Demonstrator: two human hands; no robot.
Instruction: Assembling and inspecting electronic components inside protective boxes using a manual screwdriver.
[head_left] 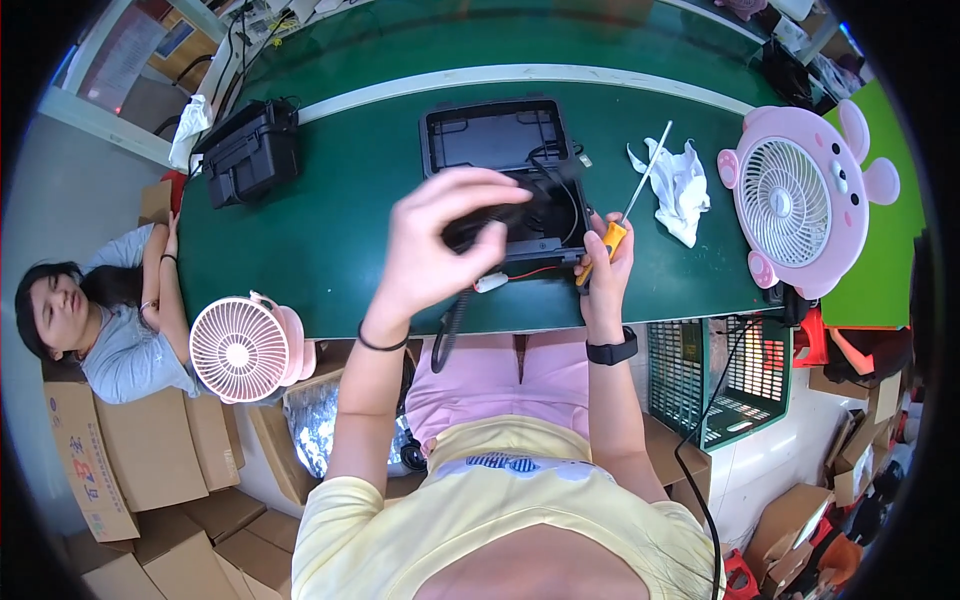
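Note:
My left hand (440, 235) is curled round a black object (478, 226), blurred by motion, so its kind does not show. A black coiled cord (450, 335) hangs below that hand over the table's front edge. Closed in my right hand (612, 275) is a screwdriver (606, 250) with a yellow and black handle, its long metal shaft pointing up and to the right. Between my hands lies an open black plastic case (494, 138), lid folded back, with black cables in its lower half. A white connector (491, 282) on a red wire lies at its front edge.
Crumpled white tissue (682, 192) lies right of the case. A pink animal-shaped fan (785, 205) stands at the right, a smaller pink fan (240, 350) at the left edge. Another closed black case (250, 155) is far left, near a seated person (130, 310) with folded arms.

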